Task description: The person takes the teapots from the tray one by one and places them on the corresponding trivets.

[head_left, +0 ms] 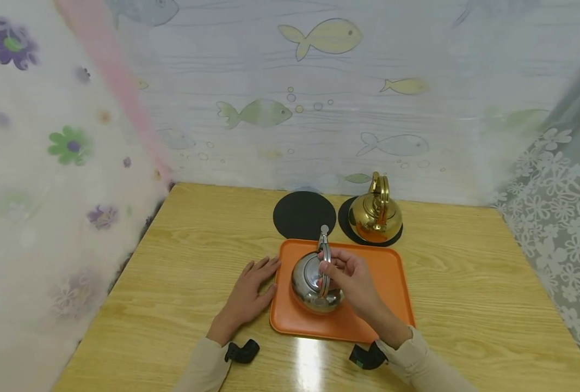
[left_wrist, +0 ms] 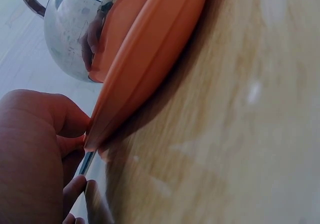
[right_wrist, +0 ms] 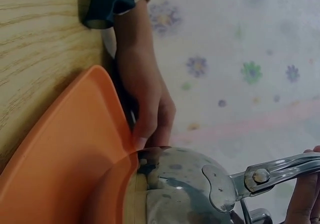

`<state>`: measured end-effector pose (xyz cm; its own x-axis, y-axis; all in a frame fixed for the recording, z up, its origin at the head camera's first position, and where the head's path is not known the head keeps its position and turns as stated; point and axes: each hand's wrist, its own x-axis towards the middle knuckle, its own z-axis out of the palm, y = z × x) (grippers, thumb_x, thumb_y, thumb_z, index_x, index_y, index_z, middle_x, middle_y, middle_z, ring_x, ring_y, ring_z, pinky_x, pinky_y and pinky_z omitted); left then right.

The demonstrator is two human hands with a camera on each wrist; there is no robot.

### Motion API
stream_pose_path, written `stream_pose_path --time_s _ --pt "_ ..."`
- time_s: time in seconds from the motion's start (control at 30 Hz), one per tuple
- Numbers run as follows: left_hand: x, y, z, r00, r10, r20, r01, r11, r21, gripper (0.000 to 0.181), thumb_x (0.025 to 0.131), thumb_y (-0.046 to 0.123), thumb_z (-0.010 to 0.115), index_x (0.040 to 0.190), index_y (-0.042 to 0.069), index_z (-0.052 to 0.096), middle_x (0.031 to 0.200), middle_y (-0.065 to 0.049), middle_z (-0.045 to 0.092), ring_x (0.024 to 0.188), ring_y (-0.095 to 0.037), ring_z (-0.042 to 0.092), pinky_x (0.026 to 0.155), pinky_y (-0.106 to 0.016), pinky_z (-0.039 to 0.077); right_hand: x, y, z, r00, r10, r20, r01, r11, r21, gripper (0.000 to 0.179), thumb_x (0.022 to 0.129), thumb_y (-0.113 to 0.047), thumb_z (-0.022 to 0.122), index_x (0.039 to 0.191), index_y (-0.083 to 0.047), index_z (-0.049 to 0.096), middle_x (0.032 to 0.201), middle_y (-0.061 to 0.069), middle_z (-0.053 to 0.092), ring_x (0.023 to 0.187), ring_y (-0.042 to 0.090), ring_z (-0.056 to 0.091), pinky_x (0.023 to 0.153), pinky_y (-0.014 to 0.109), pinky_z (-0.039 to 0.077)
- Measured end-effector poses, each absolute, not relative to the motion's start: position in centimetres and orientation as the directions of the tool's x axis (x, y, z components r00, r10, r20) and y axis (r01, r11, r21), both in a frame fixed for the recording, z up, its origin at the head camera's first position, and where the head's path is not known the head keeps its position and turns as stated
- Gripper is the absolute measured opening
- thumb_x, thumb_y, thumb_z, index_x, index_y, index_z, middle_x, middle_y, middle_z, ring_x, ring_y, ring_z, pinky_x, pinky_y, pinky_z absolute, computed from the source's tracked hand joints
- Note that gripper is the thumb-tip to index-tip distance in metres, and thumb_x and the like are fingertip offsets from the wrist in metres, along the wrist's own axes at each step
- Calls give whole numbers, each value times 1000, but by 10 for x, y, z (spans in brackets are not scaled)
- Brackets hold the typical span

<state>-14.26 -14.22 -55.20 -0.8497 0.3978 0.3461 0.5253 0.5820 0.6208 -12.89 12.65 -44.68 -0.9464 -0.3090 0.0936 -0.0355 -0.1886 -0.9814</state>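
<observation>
Silver kettle [head_left: 306,291] stands on the orange tray [head_left: 393,288], left of its middle, with the spout [head_left: 324,233] pointing away from the person. Its polished metal body looks stiff and should be fairly light, unless it holds water, which the lid hides. Those rounded, shiny sides would likely be slippery and easy to smear or dent, so the arched handle [head_left: 325,288] seems the best place to take hold; it is riveted to a bracket and may pivot, letting the body tilt. The right hand [head_left: 356,277] grips that handle, thumb and fingers curled round it. The left hand [head_left: 251,288] lies open, fingers extended, touching the tray's left edge, which looks rigid enough to press against. Under the tray is the wooden tabletop [head_left: 466,283]. Just beyond its far edge lie a round black mat [head_left: 303,215] and a second mat [head_left: 344,222] carrying a gold kettle [head_left: 365,220]
</observation>
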Motion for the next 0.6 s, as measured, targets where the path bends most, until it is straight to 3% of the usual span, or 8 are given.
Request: stream_pose_path --time_s 0.23,0.6 --pt "-143 -141 -554 -840 396 371 541 577 612 51 99 19 64 147 6 56 152 -9 53 143 -39 45 118 -66 26 -129 127 -449 -940 -315 127 -57 -220 -974 33 101 -2 58 119 24 50 87 0 68 69 8 70 64 28 63" --pt "-142 -139 -549 -858 389 334 511 598 618 52 98 18 64 147 6 56 152 -10 53 143 -38 44 119 -64 25 -131 128 -452 -941 -315 127 -61 -211 -976 38 102 -4 58 121 27 47 88 -2 68 69 7 69 64 27 63"
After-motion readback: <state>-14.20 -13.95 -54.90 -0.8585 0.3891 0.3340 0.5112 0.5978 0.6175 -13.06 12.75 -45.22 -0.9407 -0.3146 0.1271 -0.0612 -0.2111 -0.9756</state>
